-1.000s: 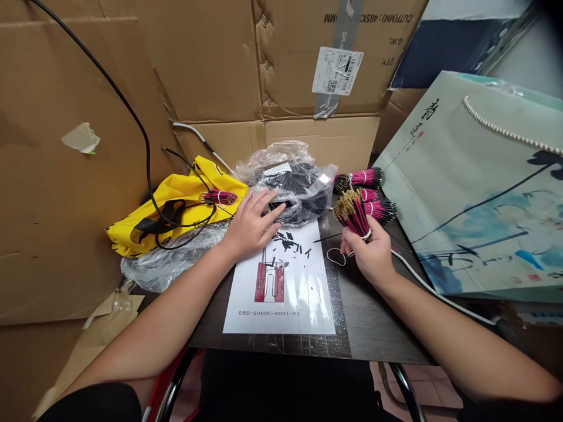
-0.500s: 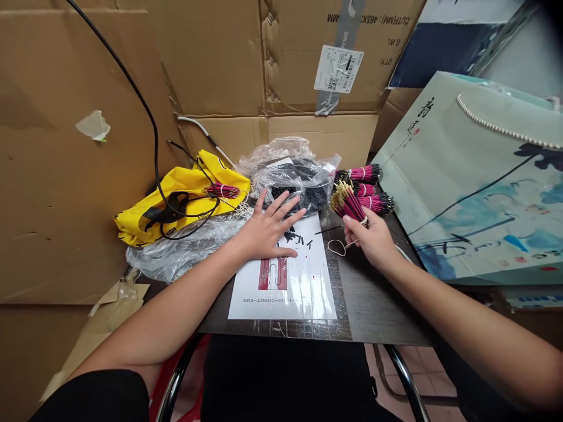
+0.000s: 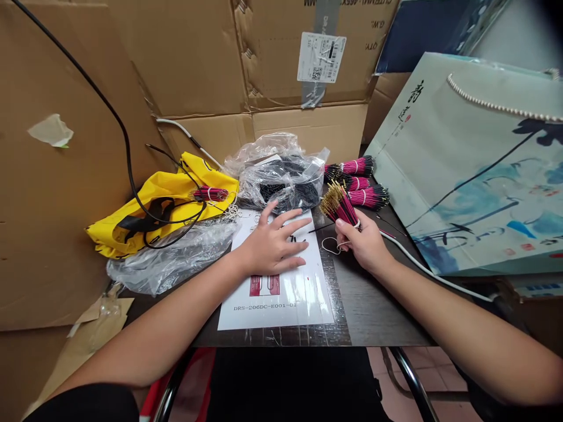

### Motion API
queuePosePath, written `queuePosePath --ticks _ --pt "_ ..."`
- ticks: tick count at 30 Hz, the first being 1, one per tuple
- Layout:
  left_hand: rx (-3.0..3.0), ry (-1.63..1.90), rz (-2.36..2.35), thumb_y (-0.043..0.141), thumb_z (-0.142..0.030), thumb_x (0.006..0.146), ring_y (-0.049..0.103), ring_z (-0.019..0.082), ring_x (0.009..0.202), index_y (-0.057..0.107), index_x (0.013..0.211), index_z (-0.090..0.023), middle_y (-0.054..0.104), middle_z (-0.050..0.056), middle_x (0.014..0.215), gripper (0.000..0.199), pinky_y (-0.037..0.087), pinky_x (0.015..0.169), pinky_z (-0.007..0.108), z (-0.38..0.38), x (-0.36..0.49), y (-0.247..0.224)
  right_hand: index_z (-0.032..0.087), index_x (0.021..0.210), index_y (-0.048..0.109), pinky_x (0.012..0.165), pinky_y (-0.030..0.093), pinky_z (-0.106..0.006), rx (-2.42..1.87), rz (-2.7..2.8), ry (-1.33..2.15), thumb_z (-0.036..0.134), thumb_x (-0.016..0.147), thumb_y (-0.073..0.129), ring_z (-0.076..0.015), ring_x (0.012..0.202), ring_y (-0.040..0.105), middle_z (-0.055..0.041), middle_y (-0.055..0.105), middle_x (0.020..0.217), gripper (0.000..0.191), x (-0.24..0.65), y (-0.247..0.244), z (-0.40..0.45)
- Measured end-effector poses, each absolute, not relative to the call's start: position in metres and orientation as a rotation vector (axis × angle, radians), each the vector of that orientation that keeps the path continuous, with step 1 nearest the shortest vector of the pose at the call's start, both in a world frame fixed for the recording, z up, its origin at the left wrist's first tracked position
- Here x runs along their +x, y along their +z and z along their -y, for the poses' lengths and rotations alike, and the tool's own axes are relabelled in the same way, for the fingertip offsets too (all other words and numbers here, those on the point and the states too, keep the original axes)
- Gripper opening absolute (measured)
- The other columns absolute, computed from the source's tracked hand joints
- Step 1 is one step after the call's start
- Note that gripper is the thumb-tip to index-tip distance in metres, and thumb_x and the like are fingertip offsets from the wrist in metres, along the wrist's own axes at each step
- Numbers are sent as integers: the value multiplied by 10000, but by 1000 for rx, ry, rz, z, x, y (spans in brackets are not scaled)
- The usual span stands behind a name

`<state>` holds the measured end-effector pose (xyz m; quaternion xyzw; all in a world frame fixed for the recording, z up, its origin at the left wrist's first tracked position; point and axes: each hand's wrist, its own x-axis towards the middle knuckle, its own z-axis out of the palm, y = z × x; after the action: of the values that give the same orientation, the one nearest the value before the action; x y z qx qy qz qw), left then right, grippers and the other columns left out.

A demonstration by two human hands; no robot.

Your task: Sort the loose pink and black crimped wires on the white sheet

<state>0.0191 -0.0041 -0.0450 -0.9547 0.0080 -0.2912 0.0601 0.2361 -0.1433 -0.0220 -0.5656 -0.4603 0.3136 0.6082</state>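
My left hand (image 3: 276, 240) lies with fingers spread over a white printed sheet (image 3: 308, 308), palm down. Small black pieces show partly under its fingers on the paper. My right hand (image 3: 363, 243) is closed around a bundle of pink and black wires (image 3: 345, 211) with gold-coloured tips pointing up and left. A thin pale loop (image 3: 329, 245), like a rubber band, hangs beside the right fingers. Behind the held bundle, several tied wire bundles (image 3: 367, 196) rest on the dark table (image 3: 382, 316). Past my left fingertips sits a clear plastic bag (image 3: 281, 176) of black pieces.
A yellow bag (image 3: 153, 193) with another wire bundle (image 3: 209, 193) on it lies at the left, crossed by a black cable (image 3: 127, 140). Crumpled clear plastic (image 3: 171, 258) is below it. Cardboard boxes (image 3: 189, 58) wall the back; a pale paper bag (image 3: 475, 176) stands right.
My left hand has slid slightly toward me on the sheet, its fingers now covering more of the black pieces. My right hand keeps holding the wire bundle. The camera view has shifted a little.
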Motion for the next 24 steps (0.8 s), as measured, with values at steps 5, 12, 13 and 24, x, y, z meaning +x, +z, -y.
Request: queuePosePath --ticks 5,12,13,24 --pt "-2887 -910 16 553 -490 949 378 308 1441 751 1061 -330 590 13 1430 278 52 1207 644 -5 15 -41 210 965 567 387 332 -211 -1306 1080 730 426 870 706 -72 461 400 67 455 616 273 236 -22 144" --pt "-2906 -1022 40 540 -443 969 488 277 1322 722 1108 -260 653 33 1323 294 195 1186 593 14 38 -42 210 878 540 389 305 -205 -1324 1044 697 439 861 713 -70 463 390 63 459 607 288 239 -21 144" --pt "-2917 -1005 29 527 -422 980 498 270 1304 715 1118 -259 662 27 1299 284 207 1178 586 20 45 -43 211 867 535 390 296 -204 -1321 1032 699 440 862 713 -69 463 381 63 459 604 290 239 -22 143" --pt "-2832 -760 51 420 -145 997 549 237 1020 647 928 -161 653 60 965 238 296 1057 497 44 84 -40 209 854 534 421 259 -179 -1310 891 710 431 832 752 -67 514 359 52 467 622 312 243 -22 140"
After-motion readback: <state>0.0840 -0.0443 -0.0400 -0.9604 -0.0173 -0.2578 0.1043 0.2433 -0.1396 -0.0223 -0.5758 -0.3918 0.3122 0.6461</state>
